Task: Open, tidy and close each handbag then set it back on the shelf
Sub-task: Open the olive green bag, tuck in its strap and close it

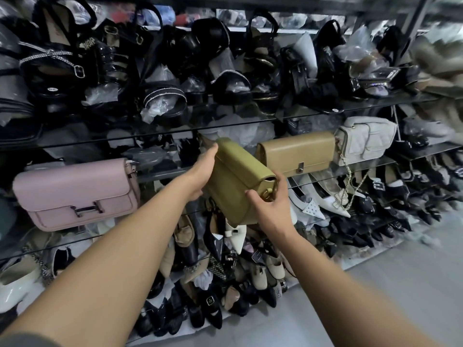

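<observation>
At nine o'clock in the view we saw a pink handbag [75, 194] standing upright among the glass shelving, its silver H-shaped clasp facing us. Above it, from ten round to two o'clock, black sandals [162, 96] crowded the upper shelf, many stuffed with clear plastic. Near the centre the left hand [203, 171] gripped the olive-green handbag [238, 181] at its nine o'clock end, the thumb hooked over the top corner and the fingers curled behind and under the edge. The bag itself was off the glass shelf [170, 173], held in the air in front of it and tilted, its upper corner pointing to eleven o'clock and its lower corner to five. It hung between the pink bag and a tan handbag [298, 152], near the tan one. The right hand [271, 204] gripped the olive bag's four o'clock end by the gold strap ring, thumb pressed on the front face, fingers wrapped round the side. Below the hands, at six o'clock, lay a heap of loose shoes [225, 284]. The tan bag stood upright on the shelf at two o'clock, clasp outward, and just beside it at its three o'clock side sat a white quilted handbag [365, 140] with a chain trailing down. Grey floor [375, 296] filled five o'clock.
</observation>
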